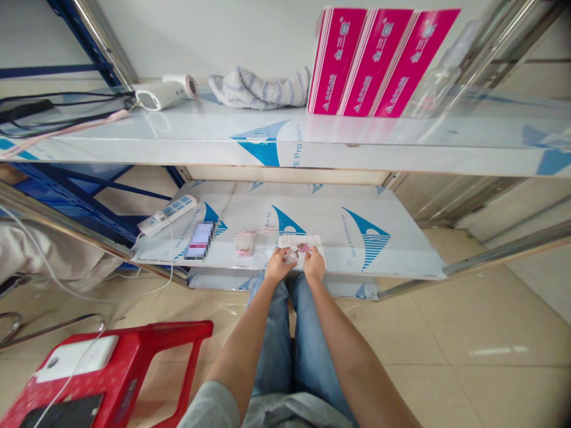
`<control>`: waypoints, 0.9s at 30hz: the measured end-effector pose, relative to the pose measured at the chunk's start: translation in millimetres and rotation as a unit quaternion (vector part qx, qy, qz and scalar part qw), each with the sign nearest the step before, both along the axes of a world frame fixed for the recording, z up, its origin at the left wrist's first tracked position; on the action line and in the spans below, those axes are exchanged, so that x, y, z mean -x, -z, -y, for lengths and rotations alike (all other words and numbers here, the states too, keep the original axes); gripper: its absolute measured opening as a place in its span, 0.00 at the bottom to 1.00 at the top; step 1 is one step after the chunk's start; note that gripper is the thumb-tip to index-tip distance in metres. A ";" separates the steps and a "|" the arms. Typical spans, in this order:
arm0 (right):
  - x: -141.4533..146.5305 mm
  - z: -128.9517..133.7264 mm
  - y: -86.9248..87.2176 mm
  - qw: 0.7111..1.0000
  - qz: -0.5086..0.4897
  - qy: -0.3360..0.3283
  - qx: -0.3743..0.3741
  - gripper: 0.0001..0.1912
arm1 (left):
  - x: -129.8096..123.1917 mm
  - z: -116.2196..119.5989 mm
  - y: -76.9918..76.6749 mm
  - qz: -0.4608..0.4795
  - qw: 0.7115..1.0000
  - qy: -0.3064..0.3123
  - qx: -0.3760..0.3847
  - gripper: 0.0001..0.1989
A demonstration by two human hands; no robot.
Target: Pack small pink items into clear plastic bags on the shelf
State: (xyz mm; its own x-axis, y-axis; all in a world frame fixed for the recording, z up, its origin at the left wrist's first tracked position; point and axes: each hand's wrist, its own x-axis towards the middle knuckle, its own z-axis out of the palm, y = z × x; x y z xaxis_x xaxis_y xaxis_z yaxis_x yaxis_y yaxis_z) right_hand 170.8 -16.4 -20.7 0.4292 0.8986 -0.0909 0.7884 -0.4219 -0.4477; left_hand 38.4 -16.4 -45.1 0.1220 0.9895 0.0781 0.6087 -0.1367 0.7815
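Note:
Both hands meet over a white sheet [320,242] at the front edge of the lower shelf. My right hand [314,265] is closed, its fingertips pinching a small pink-and-brown piece [303,247] whose kind is too small to tell. My left hand [278,265] is closed too, thumb and fingers together beside that piece; a whitish, clear bit shows at its fingertips, but I cannot make it out. Just left of my left hand lie small clear plastic bags [245,242], one with something pink at its bottom. A phone [200,240] rests farther left.
A power strip [168,214] with a white cable lies at the shelf's left end. On the upper shelf [178,139] are a hair dryer [163,95], a striped towel [263,89], pink boxes [357,65] and a clear spray bottle [435,89]. A red stool [134,356] stands lower left.

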 end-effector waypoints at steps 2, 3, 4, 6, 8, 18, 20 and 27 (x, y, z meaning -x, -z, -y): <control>0.2 -0.1 0.4 1.000 0.004 0.000 0.005 0.15 | 0.2 -0.1 0.1 0.004 1.000 0.001 -0.003 0.27; 0.4 -0.2 0.4 1.000 0.005 0.001 0.009 0.15 | 0.2 -0.2 0.1 0.005 1.000 0.002 -0.003 0.27; 0.6 -0.3 0.3 1.000 0.006 0.001 0.014 0.15 | 0.3 -0.3 0.2 0.007 1.000 0.002 -0.002 0.27; 1.0 -0.5 -0.2 1.000 0.008 -0.001 0.019 0.15 | 0.3 -0.5 0.1 0.007 1.000 0.000 0.002 0.27; 1.1 -0.8 -0.6 1.000 0.007 -0.003 0.016 0.15 | 0.1 -0.6 0.0 0.006 1.000 -0.002 0.004 0.27; 2.8 -1.7 -1.2 1.000 0.014 0.005 0.023 0.14 | 0.2 0.3 -0.3 0.010 1.000 0.000 -0.010 0.26; 3.6 -1.4 -1.5 0.999 0.018 0.003 0.030 0.14 | 0.2 0.4 -0.7 0.007 1.000 -0.001 -0.010 0.26; 5.4 -0.6 -1.6 0.999 0.024 0.004 0.028 0.14 | 0.3 0.3 -0.1 0.012 1.000 -0.005 -0.007 0.26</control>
State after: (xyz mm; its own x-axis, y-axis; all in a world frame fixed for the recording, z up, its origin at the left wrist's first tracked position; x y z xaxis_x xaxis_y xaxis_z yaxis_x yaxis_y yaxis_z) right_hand 165.4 -15.8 -19.1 0.4414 0.8893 -0.1201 0.8052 -0.4515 -0.3843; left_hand 38.1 -16.8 -45.1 0.1109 0.9892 0.0956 0.5909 -0.1430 0.7939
